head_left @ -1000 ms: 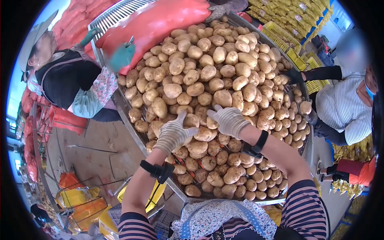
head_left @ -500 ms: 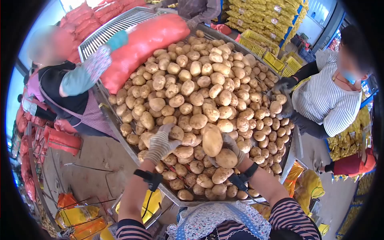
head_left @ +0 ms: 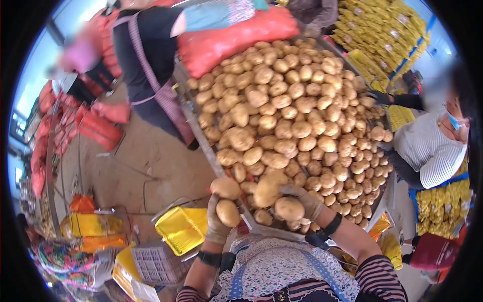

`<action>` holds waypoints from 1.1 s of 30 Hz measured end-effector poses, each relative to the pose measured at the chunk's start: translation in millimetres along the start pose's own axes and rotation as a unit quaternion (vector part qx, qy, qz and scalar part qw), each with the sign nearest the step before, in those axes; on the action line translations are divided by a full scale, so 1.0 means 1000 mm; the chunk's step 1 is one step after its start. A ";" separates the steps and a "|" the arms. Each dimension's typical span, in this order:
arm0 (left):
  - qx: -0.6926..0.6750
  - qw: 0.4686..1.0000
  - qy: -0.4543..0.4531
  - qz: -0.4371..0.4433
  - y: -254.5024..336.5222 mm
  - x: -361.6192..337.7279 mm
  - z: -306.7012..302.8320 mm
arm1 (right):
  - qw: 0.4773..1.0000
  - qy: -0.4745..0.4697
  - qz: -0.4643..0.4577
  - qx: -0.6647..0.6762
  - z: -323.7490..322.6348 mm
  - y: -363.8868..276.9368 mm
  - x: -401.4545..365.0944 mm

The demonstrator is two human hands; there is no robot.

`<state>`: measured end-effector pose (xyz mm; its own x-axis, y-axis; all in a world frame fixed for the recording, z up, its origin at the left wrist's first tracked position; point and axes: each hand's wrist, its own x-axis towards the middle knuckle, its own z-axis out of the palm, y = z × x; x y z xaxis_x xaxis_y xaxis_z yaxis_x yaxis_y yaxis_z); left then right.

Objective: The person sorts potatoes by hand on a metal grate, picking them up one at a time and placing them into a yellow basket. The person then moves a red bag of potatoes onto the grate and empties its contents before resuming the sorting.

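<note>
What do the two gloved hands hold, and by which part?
The left hand holds two potatoes by their outer, left sides; the right hand holds two others by their right sides. The exact finger contacts are partly hidden.

sleeves (head_left: 380, 277): navy-pink striped | apron (head_left: 297, 264): pale floral, blue bands | wristbands (head_left: 333, 224): black | gloves (head_left: 218, 225): light

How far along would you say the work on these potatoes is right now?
Loose potatoes already lie spread on the table, though how many are finished cannot be told. The left hand holds two big ones, the right hand apparently two more. A large pile is left, so much seems to remain.
</note>
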<state>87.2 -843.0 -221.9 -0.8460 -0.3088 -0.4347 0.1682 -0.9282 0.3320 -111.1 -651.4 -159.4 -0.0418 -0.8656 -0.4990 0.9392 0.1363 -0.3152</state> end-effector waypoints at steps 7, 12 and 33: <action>-0.147 0.971 0.165 0.093 0.034 -0.122 -0.156 | 0.976 -0.015 0.158 -0.147 0.068 0.176 0.173; -0.277 0.904 0.304 0.116 0.063 -0.151 -0.223 | 0.917 0.046 0.142 -0.370 0.090 0.221 0.217; 0.019 0.997 -0.013 -0.074 0.007 0.098 0.067 | 0.521 0.124 -0.285 -0.795 -0.032 -0.118 0.102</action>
<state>-29.0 -866.2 -205.9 -0.8733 -0.1627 -0.4592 0.0211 -0.9543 0.2980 -237.1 -740.4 -198.5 -0.3877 -0.9216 0.0151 -0.7107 0.2885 -0.6416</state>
